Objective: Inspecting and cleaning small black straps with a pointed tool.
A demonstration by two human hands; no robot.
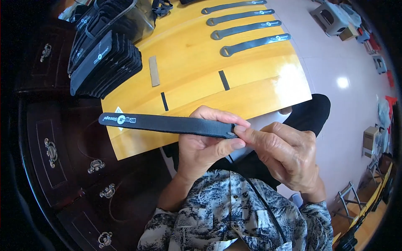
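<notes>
A long black hook-and-loop strap, rounded at its far-left end and with white print there, stretches level over the near edge of the table. My left hand grips its right part, fingers behind and thumb below. At that same end, my right hand pinches the tip between thumb and forefinger. The fingertips partly hide the strap's end, where a small light bit shows. At the far right of the table lie several similar straps in a row, the nearest one with a slotted loop at its left end.
A thick stack of black straps leans by a clear plastic bag at the table's left. A tan strip and two short black strips lie on the yellow table. Dark drawers stand left; a grey stool is on the floor.
</notes>
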